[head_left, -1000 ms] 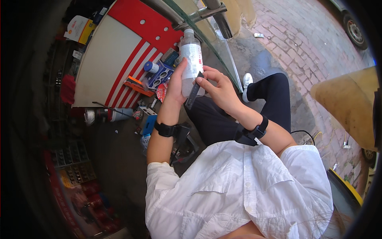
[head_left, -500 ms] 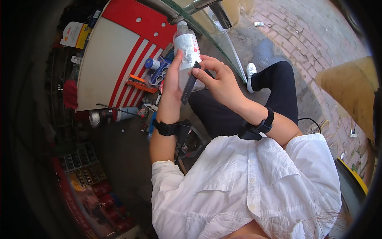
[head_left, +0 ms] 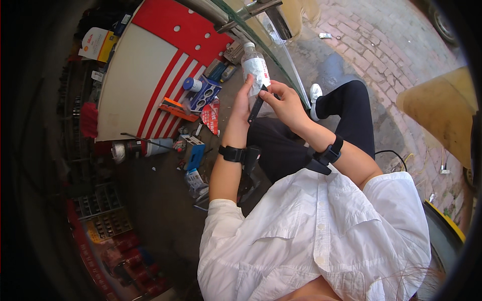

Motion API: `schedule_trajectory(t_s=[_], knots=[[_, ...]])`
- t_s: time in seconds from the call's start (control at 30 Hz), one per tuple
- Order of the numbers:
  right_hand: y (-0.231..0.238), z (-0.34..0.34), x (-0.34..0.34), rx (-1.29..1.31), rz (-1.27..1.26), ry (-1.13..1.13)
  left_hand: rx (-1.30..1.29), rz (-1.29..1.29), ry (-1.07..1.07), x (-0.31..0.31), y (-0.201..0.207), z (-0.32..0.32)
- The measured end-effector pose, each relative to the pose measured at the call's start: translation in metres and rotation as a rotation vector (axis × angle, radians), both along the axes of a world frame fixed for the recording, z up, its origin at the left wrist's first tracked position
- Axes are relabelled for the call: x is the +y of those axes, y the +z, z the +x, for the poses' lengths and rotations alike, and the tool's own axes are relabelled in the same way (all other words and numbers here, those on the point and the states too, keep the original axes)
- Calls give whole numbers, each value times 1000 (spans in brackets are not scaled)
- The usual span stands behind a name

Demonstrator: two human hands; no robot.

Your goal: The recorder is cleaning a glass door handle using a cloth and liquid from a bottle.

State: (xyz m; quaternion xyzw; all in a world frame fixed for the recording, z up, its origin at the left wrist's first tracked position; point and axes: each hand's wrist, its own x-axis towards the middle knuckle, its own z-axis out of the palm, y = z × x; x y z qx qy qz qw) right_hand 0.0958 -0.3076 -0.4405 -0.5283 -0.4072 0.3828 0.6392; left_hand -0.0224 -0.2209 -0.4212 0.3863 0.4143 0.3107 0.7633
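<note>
A clear plastic bottle (head_left: 256, 67) with a white cap and a white label with red print stands tilted in front of me. My left hand (head_left: 243, 100) is wrapped around its left side, thumb along the label. Between the thumb and fingers of my right hand (head_left: 287, 104) is a flat, narrow black strip-shaped tool (head_left: 256, 106) with small marks at its lower end. The strip slants across the bottle's lower part, at the label's edge. Whether it presses on the label cannot be told. The bottle's base is hidden behind my hands.
To the left stands a white and red board (head_left: 135, 85) with an orange box (head_left: 176, 107) and a blue box (head_left: 205, 94) beside it. Metal bars and a glass edge (head_left: 246, 17) are just beyond the bottle. A tan panel (head_left: 437, 110) rises at the right.
Both hands have moved to the right and slightly away from me with the bottle and the black strip. The strip is now seen more edge-on, and more boxes show left of my left arm.
</note>
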Motion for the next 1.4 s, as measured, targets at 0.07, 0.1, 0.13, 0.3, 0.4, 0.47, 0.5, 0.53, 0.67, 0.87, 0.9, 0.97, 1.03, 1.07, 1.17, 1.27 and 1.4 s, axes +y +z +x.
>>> schedule_trajectory(t_s=[0.07,0.1,0.13,0.3,0.4,0.47,0.5,0.53,0.67,0.87,0.9,0.97,1.03,1.07,1.17,1.27,1.4], knots=[[-16,1,3,36,-127,74,45,1,4,1,-21,-5],[-31,3,2,25,-126,68,95,0,-2,1,-24,0],[-46,6,0,137,-152,125,176,48,9,-6,-28,3],[-38,26,-25,229,-69,218,168,388,65,-44,-64,4],[-29,38,-37,340,-24,353,-44,321,163,-72,-66,8],[-15,42,-44,397,3,389,296,691,-45,-81,-53,1],[-16,46,-47,375,-8,405,279,686,-21,-81,-49,-1],[-19,53,-49,407,11,458,344,803,-49,-81,-45,-2],[-23,70,-63,537,58,491,301,882,-61,-84,-34,1],[-24,110,-96,467,78,382,465,991,441,-33,-61,6],[-24,116,-103,460,71,389,716,838,193,-21,-57,0],[-24,129,-116,444,37,308,939,658,-53,-12,-49,-8],[-31,140,-127,419,35,282,943,960,-288,-8,-33,-8],[-32,143,-133,425,31,255,878,976,-313,-12,-19,-7],[-35,146,-140,437,9,215,722,1297,-135,-7,-21,-8],[-36,144,-139,410,15,144,668,1179,-48,-1,-30,-15],[-37,142,-132,419,28,192,360,953,103,2,-39,-17]])
